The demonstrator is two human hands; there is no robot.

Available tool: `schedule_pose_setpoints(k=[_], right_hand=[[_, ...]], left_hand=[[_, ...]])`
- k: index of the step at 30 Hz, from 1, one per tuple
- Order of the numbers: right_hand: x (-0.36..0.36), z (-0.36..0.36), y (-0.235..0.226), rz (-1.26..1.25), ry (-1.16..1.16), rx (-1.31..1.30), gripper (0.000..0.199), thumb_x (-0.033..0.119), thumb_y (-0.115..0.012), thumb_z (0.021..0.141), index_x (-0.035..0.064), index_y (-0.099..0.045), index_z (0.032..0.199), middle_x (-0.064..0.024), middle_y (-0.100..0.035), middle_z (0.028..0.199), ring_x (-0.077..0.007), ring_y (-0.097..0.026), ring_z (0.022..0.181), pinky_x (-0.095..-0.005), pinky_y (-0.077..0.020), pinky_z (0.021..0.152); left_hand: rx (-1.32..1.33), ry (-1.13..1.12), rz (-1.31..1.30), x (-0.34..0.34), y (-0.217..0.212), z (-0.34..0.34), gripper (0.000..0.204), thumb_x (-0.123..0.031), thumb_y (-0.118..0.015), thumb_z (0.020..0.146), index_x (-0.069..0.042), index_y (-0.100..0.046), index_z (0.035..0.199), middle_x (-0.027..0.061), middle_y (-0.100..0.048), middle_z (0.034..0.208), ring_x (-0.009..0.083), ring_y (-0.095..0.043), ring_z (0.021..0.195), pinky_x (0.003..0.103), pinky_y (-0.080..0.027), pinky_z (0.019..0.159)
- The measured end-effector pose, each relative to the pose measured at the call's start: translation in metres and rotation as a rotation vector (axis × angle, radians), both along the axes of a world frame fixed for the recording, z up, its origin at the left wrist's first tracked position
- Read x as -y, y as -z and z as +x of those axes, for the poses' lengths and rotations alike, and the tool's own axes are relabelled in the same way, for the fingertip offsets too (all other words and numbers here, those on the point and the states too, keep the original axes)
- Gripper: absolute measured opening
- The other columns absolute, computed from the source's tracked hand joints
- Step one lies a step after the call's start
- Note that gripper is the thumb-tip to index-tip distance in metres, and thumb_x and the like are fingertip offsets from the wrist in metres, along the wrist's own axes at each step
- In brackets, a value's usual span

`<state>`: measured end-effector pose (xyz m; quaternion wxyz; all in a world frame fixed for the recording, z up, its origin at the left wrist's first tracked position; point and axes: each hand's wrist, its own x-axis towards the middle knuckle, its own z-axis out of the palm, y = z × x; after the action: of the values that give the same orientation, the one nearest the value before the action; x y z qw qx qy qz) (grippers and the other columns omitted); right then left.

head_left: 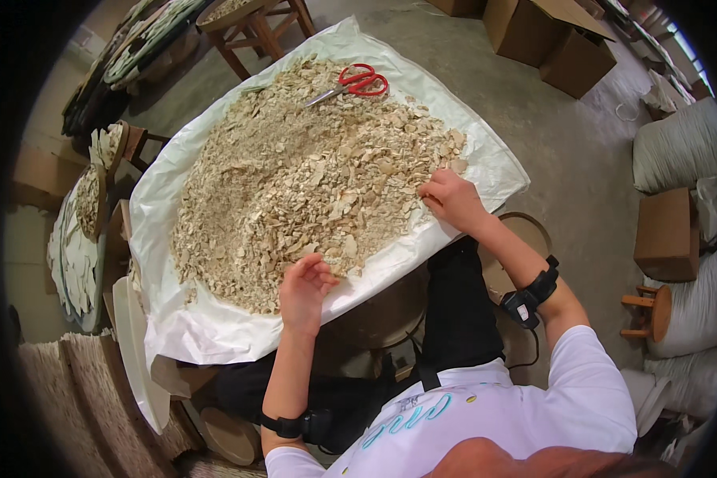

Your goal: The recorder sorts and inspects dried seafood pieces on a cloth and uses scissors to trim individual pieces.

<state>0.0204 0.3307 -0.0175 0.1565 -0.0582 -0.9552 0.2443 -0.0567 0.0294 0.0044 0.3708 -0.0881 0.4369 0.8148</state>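
Spreading beneath the pale flakes point(319, 191): white sheet point(231, 342), creased, draped past the near edge.
Pale flakes: heaped over the middle of the sheet, finer toward the far left, coarser toward the right.
Left grip point(303, 291): poised at the near edge of the heap, with fingers half curled; cannot tell whether released or grasping a flake.
Right grip point(456, 201): down at the heap's right edge, with fingertips drawn together; cannot tell whether pinching a flake.
Red-handled scissors point(366, 81): lying on the heap's far part, pointing left.
Small wooden stool point(659, 313): off to the right, well apart from the sheet.
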Motion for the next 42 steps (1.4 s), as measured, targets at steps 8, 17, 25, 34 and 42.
schedule_pose_setpoints(k=[8, 17, 25, 34, 42], right_hand=[[0.002, -0.005, 0.005, 0.028, -0.01, 0.0, 0.007, 0.01, -0.057, 0.07, 0.0078, -0.054, 0.076, -0.0079, -0.05, 0.073, -0.0255, -0.053, 0.075, -0.0365, -0.0443, 0.062], [0.001, -0.002, 0.004, 0.111, -0.043, 0.008, 0.007, 0.011, -0.055, 0.072, 0.0062, -0.051, 0.072, -0.0076, -0.047, 0.07, -0.0251, -0.053, 0.064, -0.0358, -0.0442, 0.053], [-0.005, -0.003, 0.011, -0.227, 0.114, -0.089, 0.005, 0.009, -0.054, 0.075, 0.0061, -0.057, 0.078, -0.0087, -0.056, 0.07, -0.0204, -0.055, 0.06, -0.0294, -0.0453, 0.051], [-0.023, -0.003, 0.003, -1.829, 0.294, 0.026, 0.01, 0.008, -0.051, 0.081, -0.0009, -0.055, 0.083, -0.0039, -0.056, 0.072, -0.0045, -0.047, 0.051, -0.016, -0.0353, 0.042], [0.066, 0.003, -0.036, -1.199, -0.019, 0.241, 0.011, 0.013, -0.06, 0.075, 0.002, -0.06, 0.074, -0.0013, -0.054, 0.056, -0.0066, -0.049, 0.045, -0.0204, -0.039, 0.04]], left_hand=[[0.01, 0.03, -0.031, -0.003, 0.004, 0.002, 0.026, -0.025, -0.046, 0.083, -0.002, -0.056, 0.09, 0.0071, -0.059, 0.077, 0.0169, -0.056, 0.063, 0.034, -0.049, 0.066], [0.011, 0.042, -0.066, -0.006, 0.007, 0.003, 0.028, -0.026, -0.045, 0.083, -0.001, -0.056, 0.091, 0.0081, -0.059, 0.077, 0.0175, -0.055, 0.063, 0.034, -0.049, 0.067], [0.024, 0.052, -0.062, -0.006, 0.009, 0.006, 0.028, -0.025, -0.043, 0.084, 0.0, -0.054, 0.092, 0.0082, -0.056, 0.077, 0.018, -0.055, 0.064, 0.033, -0.049, 0.066], [0.048, 0.068, -0.015, -0.008, 0.015, 0.009, 0.029, -0.026, -0.045, 0.084, 0.0, -0.054, 0.093, 0.009, -0.057, 0.079, 0.0182, -0.056, 0.065, 0.033, -0.05, 0.068], [0.221, 0.19, 0.162, -0.058, 0.021, 0.041, 0.035, -0.026, -0.041, 0.087, 0.002, -0.048, 0.107, 0.0154, -0.055, 0.1, 0.0249, -0.053, 0.097, 0.037, -0.043, 0.086]])
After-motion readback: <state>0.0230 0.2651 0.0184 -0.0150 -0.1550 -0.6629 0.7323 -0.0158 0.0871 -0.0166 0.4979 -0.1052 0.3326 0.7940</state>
